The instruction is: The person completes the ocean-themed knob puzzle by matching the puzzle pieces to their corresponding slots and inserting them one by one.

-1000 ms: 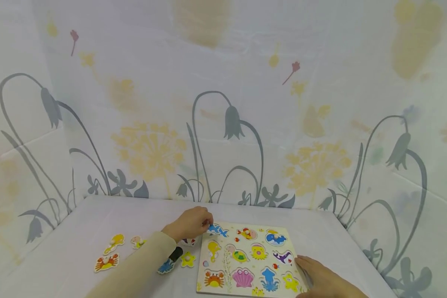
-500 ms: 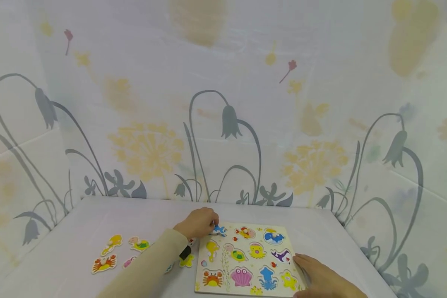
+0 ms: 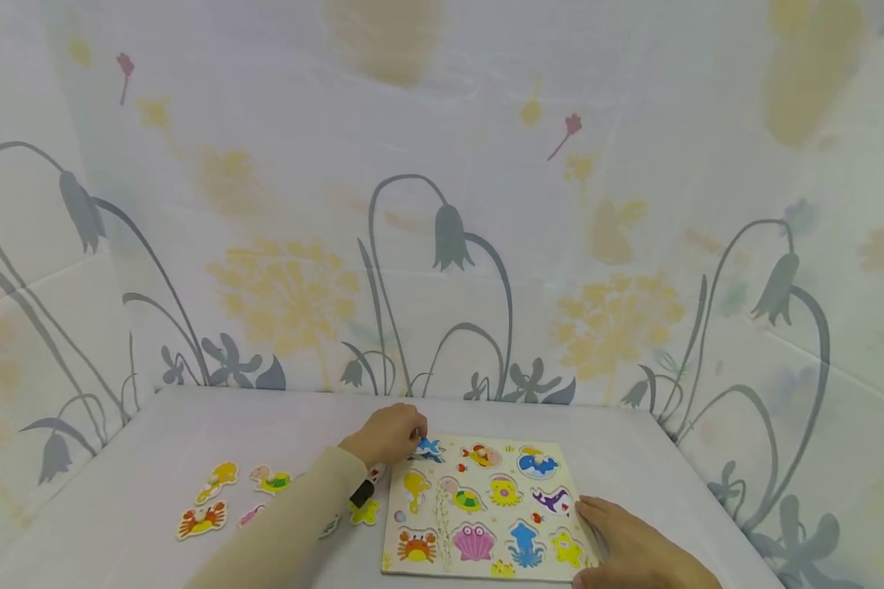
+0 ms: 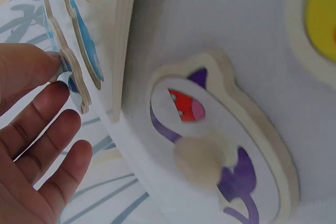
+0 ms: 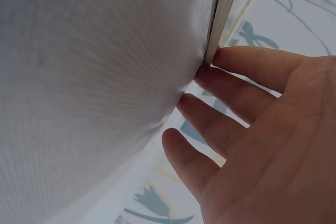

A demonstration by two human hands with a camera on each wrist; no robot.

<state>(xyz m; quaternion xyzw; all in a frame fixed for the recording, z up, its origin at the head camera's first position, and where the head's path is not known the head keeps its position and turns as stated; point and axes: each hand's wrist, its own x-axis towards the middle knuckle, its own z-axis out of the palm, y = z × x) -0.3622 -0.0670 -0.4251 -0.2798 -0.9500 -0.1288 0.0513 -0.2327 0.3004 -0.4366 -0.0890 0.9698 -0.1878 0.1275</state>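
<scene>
Currently left hand (image 3: 387,433) pinches blue wooden fish-shaped puzzle piece (image 3: 429,448) at square wooden puzzle board (image 3: 486,564) corner; right hand (image 3: 629,550), fingers relaxed, rests against board edge.

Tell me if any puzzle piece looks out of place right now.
Yes: the blue piece at the board's far left corner stands tilted, held by the left hand. Several pieces lie loose on the table.

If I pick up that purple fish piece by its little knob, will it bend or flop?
Probably not. The purple piece looks like thick flat wood, so it should stay stiff. Its round knob sticks up, so fingers could likely pinch it easily. It lies flat on the table, so it seems unlikely to roll or tip.
</scene>
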